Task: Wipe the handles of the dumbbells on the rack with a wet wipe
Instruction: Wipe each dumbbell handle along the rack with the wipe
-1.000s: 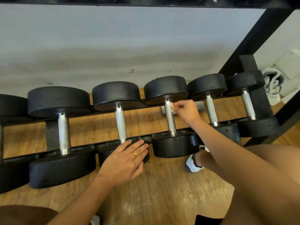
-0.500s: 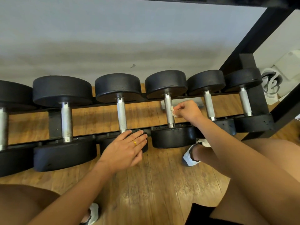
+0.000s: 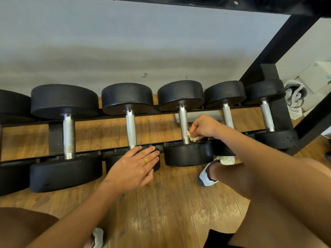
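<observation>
A black steel rack (image 3: 279,56) stands on a wooden plank floor (image 3: 170,212) against a grey wall. Its two low rails (image 3: 114,150) run from left of the left hand (image 3: 132,167) to beyond the right hand (image 3: 204,127). Six dumbbells (image 3: 64,101) lie across the rails side by side, their black heads overhanging front and back. The third dumbbell (image 3: 131,129) has its near head under the left hand. The fourth dumbbell (image 3: 180,95) has its handle just beside the right hand. Two lie left of the left hand, two beyond the right hand. A white shoe (image 3: 206,176) stands on the floor below the right hand.
</observation>
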